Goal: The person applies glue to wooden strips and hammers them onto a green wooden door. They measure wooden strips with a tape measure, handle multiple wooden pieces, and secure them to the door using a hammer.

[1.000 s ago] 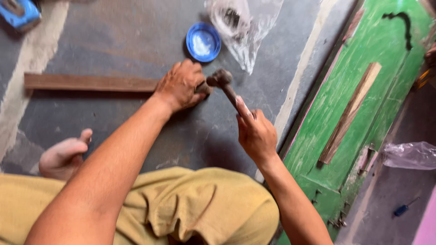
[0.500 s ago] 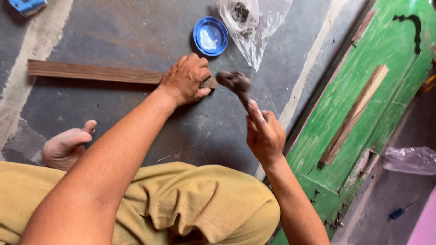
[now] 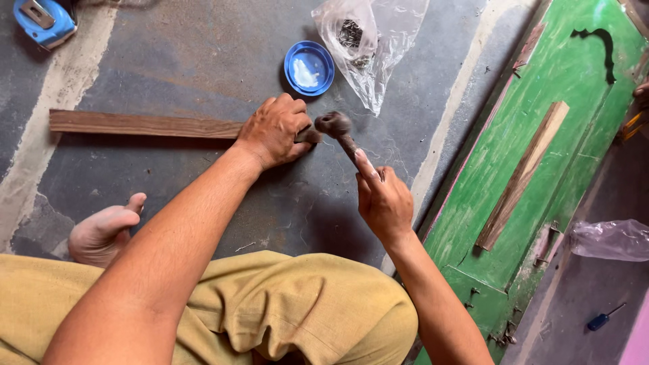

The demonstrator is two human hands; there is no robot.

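Two hands at a wood strip (image 3: pixel 142 124) lying flat on the floor. Left hand (image 3: pixel 274 132) pressed down over the strip's right end, fingers curled. Right hand (image 3: pixel 384 201) closed round a hammer (image 3: pixel 338 128), head just right of the strip's end. Blue lid (image 3: pixel 309 67) and plastic bag (image 3: pixel 368 40) beyond the strip.

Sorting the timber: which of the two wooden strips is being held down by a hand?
The wooden strip on the grey floor; the left hand presses its end. The other strip lies untouched on the green door.
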